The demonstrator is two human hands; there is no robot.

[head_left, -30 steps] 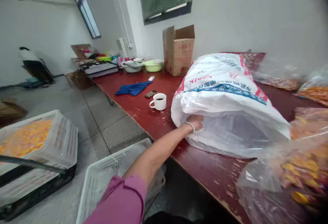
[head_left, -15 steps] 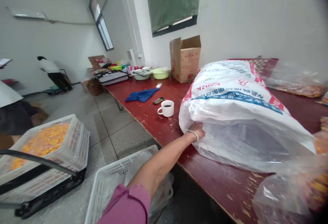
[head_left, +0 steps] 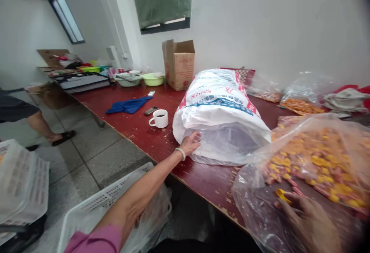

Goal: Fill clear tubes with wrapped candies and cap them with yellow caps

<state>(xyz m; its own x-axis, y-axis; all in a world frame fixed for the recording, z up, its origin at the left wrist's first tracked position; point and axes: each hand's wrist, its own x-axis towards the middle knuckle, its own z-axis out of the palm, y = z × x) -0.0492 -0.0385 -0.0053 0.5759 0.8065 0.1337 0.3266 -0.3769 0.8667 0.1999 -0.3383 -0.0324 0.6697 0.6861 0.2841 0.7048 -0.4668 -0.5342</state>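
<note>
A large white printed sack (head_left: 216,102) lies on the red table with its mouth facing me, showing a clear plastic liner. My left hand (head_left: 190,143), a beaded bracelet on its wrist, is at the left edge of that mouth, fingers closed on the rim. At the lower right, my right hand (head_left: 310,220) pinches a small yellow piece (head_left: 282,195) between thumb and finger. It is beside an open clear plastic bag (head_left: 251,191) from which many yellow and pink pieces (head_left: 320,164) show.
A white cup (head_left: 160,118) of dark liquid, a phone (head_left: 150,110) and a blue cloth (head_left: 128,105) lie left of the sack. Behind stand a cardboard box (head_left: 184,66) and bowls (head_left: 153,79). White crates (head_left: 78,210) are on the floor; a person's leg shows at left.
The view has swung right, bringing the bag of yellow and pink pieces into sight. My right hand, blurred at the right edge before, now shows with a yellow piece. My left hand stays at the sack's mouth.
</note>
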